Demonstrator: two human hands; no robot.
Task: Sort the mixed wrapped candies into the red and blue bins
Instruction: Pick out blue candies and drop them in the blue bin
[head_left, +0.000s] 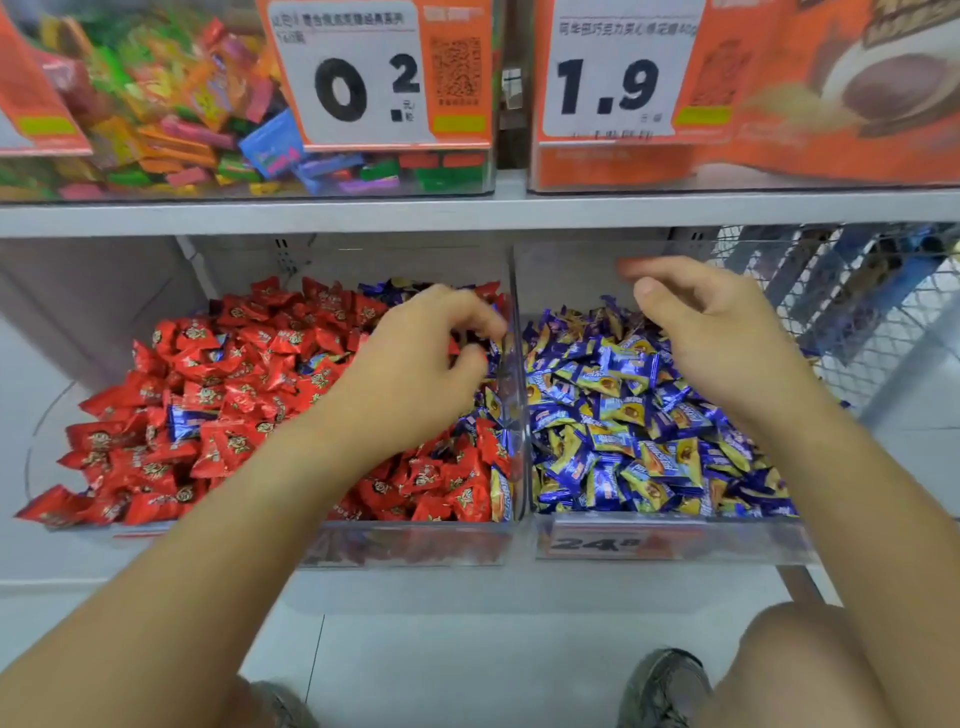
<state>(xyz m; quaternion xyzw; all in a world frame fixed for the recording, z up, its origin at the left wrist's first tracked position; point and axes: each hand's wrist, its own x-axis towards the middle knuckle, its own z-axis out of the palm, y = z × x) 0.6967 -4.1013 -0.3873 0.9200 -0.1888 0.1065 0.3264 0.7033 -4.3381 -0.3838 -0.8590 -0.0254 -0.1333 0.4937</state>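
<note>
Our left hand (415, 358) curls its fingers (478, 317) into stray blue candies (493, 353) just left of the clear divider (514, 322), apparently pinching one; our right hand (711, 332) hovers loose and empty over the blue bin (670, 535).

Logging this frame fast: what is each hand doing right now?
Left hand: fingers curled in the red bin; whether it holds a candy cannot be told.
Right hand: open, empty, over the blue bin.

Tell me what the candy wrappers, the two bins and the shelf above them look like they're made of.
Red candies and blue candies: glossy foil or plastic film, judging by crinkles and glints.
Left bin and right bin: clear hard plastic, likely acrylic; the candies show through the walls.
Shelf: pale grey, matte, probably painted metal.
</note>
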